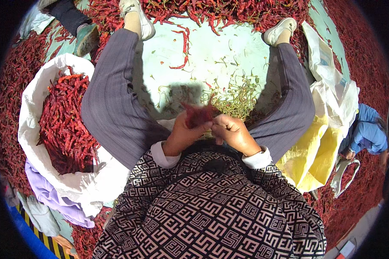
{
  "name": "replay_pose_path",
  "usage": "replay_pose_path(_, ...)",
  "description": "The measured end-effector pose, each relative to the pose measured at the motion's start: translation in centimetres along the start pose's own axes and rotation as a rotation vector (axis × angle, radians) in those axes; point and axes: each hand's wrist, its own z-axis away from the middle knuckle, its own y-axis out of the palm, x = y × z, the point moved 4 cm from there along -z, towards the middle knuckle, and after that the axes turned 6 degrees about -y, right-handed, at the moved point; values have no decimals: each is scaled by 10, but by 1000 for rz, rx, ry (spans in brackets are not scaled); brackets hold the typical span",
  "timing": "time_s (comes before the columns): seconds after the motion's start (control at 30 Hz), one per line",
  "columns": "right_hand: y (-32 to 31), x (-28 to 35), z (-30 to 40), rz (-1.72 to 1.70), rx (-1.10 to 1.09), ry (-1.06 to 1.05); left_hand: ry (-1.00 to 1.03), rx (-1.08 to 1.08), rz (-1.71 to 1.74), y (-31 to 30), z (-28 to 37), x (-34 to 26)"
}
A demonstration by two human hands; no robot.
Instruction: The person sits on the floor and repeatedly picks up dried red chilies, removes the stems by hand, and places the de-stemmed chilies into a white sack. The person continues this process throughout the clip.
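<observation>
My left hand (184, 134) is closed around a bunch of dried red chili peppers (199, 116), whose tips stick up past the fingers and look blurred. My right hand (230, 131) touches the near right side of that bunch, its thumb and fingers pinched together; whether a stem is between them cannot be told. Just beyond the hands lies a pile of pale green chili stems (238, 102) on the light green ground sheet (207, 51). A few loose red chilies (184, 48) lie farther out on the sheet, between my outstretched legs.
To the left stands an open white sack (29, 110) holding red chilies (69, 123). A large heap of chilies (233, 9) spans the far side. White and yellow sacks (314, 155) lie at right. Another person in blue (369, 132) bends at far right; another person's shoe (87, 39) shows upper left.
</observation>
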Motion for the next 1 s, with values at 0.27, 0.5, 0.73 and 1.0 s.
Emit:
replay_pose_path(0.27,-31,-15,-47,566,-142,-316,320,172,-112,24,9,-30)
replay_pose_path(0.5,-73,-72,-156,902,-154,-227,-191,-286,279,-23,2,-19)
replay_pose_path(0.73,-80,-78,-161,422,-203,-210,-72,-244,200,-27,-4,-8)
replay_pose_path(1.0,-123,-94,-90,70,-478,-40,-111,-236,219,-22,-6,-13)
